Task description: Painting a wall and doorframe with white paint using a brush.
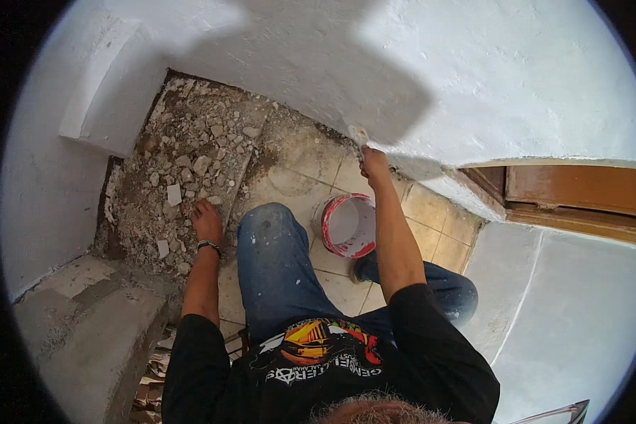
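Note:
My right hand (374,165) grips a paint-covered brush (358,134) by its handle. The brush's whitened head is against the foot of the white-painted wall (318,63), just above the floor. My left hand (207,221) rests at the edge of a heap of rubble (191,138), fingers slightly apart and nothing visible in them. Below my right forearm stands a bucket (349,225) with a red, paint-smeared rim; its inside is whitish, and the forearm hides part of its right side.
Stained floor tiles (291,183) lie around the bucket. A low concrete ledge (95,328) is at lower left, beside a painted wall (53,201). On the right, a wooden frame (572,212) sits in a wall opening. My bent knees flank the bucket.

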`<state>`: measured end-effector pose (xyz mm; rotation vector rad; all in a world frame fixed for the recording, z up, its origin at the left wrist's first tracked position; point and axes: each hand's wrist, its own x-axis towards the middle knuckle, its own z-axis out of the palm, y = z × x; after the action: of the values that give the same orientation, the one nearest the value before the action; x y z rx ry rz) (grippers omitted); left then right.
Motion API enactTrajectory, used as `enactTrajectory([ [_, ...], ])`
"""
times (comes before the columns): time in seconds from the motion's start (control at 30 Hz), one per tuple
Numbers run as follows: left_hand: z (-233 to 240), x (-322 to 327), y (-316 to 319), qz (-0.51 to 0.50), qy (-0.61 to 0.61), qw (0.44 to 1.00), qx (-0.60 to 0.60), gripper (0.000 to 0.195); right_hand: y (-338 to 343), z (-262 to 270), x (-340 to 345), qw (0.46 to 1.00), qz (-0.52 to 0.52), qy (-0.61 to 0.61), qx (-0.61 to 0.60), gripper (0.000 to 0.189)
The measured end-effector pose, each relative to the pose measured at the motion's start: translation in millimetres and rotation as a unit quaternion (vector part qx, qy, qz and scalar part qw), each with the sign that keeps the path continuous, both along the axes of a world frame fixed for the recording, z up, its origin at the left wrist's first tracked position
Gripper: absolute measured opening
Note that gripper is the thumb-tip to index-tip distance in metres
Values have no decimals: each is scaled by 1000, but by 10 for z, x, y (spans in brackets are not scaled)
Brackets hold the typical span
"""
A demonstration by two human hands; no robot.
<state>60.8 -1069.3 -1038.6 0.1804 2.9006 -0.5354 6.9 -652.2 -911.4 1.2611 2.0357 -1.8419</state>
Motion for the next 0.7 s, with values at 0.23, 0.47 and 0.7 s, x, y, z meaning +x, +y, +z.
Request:
enactTrajectory([
  [0.23, 92, 9, 8, -4, -9, 999, -36, 52, -242, 1459, 251, 989, -61, 131, 16, 27],
  [0.47, -12, -12, -14, -7, -65, 997, -32, 49, -178, 1666, 517, 990, 13, 129, 63, 27],
  [0.7, -27, 22, -19, -36, 19, 999, -34, 48, 217, -16, 198, 990, 98, -88, 50, 26],
])
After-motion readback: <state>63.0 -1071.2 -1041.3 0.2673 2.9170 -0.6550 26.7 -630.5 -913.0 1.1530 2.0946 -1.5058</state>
